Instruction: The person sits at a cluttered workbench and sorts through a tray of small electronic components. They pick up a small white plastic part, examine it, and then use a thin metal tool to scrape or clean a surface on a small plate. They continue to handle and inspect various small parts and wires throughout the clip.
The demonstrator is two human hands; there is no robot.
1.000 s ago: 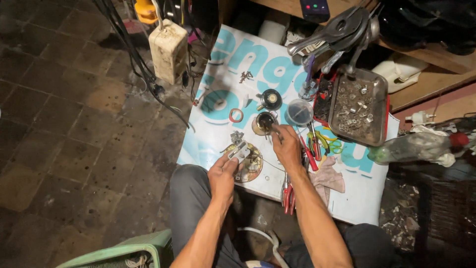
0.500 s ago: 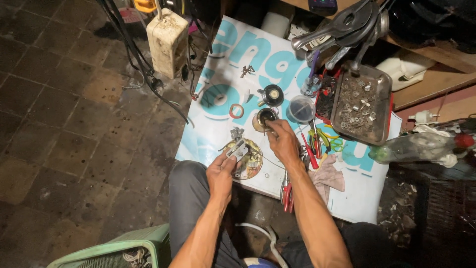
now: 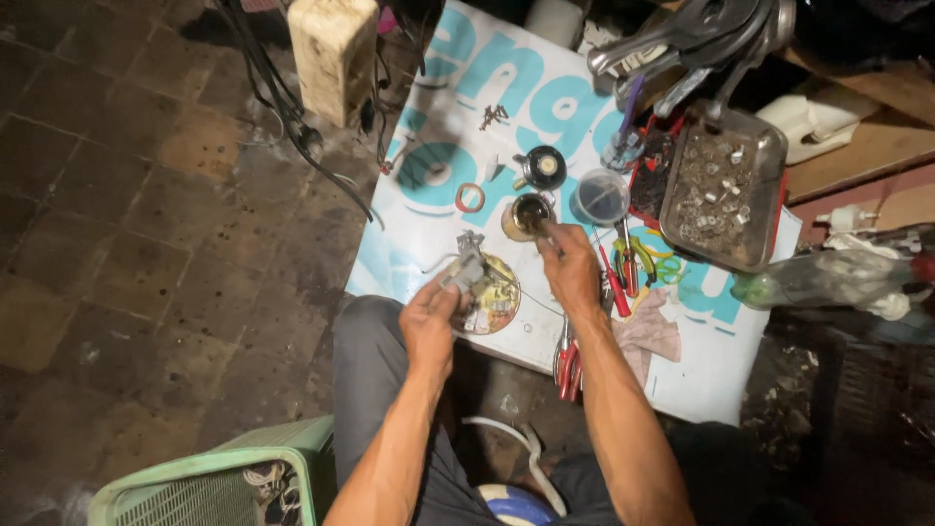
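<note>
My left hand (image 3: 430, 314) grips a small grey metal part (image 3: 466, 265) with wires, held just above a round yellow disc (image 3: 495, 297) on the white and blue printed sheet (image 3: 440, 205). My right hand (image 3: 569, 268) reaches forward, its fingertips touching the rim of a small round cup (image 3: 529, 214) with dark contents. Whether those fingers pinch anything is hidden. A black round knob (image 3: 543, 168) lies just behind the cup.
A clear plastic cup (image 3: 600, 196), a metal tray of small parts (image 3: 723, 185), red-handled pliers (image 3: 568, 356), screwdrivers (image 3: 617, 282), a rag (image 3: 651, 334) and a red ring (image 3: 469, 198) lie on the sheet. A green basket (image 3: 209, 482) sits near left; cables (image 3: 292, 127) cross the tiled floor.
My right hand has moved forward from beside the left hand to the small cup. The left hand keeps its grip on the grey part.
</note>
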